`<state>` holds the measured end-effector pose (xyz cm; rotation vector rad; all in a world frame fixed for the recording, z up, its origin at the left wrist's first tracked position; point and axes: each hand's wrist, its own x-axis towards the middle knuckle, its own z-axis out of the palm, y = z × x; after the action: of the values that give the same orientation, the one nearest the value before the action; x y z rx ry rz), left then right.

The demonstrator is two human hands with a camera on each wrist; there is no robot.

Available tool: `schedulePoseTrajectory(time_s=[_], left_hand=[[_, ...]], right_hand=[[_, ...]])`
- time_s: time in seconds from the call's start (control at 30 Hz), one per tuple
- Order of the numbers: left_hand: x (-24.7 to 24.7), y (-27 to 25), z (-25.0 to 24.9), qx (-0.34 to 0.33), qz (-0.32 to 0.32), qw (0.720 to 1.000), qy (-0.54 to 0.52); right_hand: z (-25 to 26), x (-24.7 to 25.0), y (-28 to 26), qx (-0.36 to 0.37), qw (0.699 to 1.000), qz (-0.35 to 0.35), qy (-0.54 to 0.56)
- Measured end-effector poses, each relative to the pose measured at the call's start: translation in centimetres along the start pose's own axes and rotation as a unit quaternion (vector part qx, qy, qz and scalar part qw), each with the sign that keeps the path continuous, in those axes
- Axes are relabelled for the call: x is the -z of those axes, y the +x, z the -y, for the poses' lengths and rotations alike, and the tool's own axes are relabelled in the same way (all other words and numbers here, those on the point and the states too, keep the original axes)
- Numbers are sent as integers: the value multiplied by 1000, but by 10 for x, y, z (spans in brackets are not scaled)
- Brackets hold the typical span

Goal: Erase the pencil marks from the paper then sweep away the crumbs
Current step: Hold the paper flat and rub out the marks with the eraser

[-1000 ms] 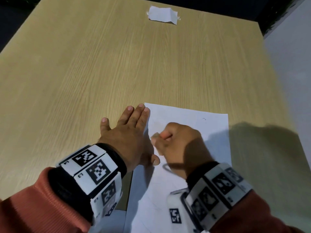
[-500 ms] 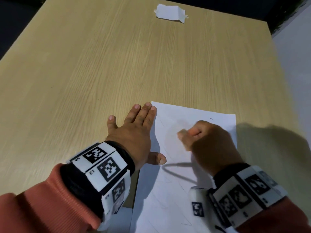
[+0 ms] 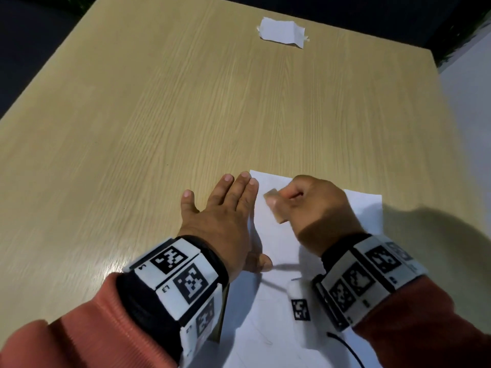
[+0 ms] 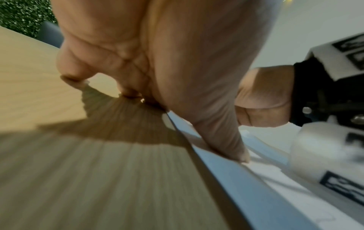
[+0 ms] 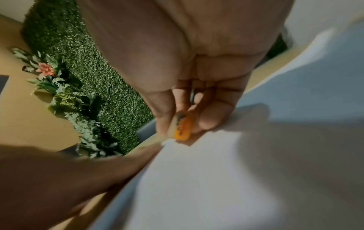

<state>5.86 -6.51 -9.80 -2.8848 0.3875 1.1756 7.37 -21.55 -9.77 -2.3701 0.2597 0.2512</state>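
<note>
flat, left hand [image 3: 225, 216] pins the paper [image 3: 276, 243]; right hand [image 3: 316, 208] fingers curl round the eraser [image 3: 275, 205]

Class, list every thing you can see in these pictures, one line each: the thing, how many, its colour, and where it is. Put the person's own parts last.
table: one, light wood grain, fills the head view.
sheet of paper: one, white, near edge of the table under both hands.
eraser: one, orange with dark smudges, on the paper near its far left corner.
small folded paper: one, white, at the far edge of the table.
green hedge wall: one, green with a pink flower, behind the table.
wrist bands: two, white with black square markers, one on each wrist.
sleeves: two, rust orange, on both forearms.
left hand: flat, fingers straight, pressing the paper's left edge.
right hand: curled, pinching the eraser.
</note>
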Motion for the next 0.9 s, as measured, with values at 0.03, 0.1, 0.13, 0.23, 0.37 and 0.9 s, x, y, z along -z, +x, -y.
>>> schedulePoseTrajectory(time_s=[0.03,0.1,0.13,0.23,0.37,0.9], left_hand=[[1,0,-1,6,1,1000,4],[2,0,-2,9,4,1000,8],[2,0,-2,7,7,1000,7],[-1,1,0,2,0,1000,5],[-8,4,3,2,-23,1000,2],[-3,0,0,-10,-10,1000,-3]], right_hand=[[4,-7,-1,-3,1000,26,0],[7,-13,2,-11,999,34,-37],[7,-11,5,-13,998,23,-58],[4,3,12,1,994,-33,-105],[5,-5,3,30,999,-19,-32],[-14,-4,-12,40,996,-40,-69]])
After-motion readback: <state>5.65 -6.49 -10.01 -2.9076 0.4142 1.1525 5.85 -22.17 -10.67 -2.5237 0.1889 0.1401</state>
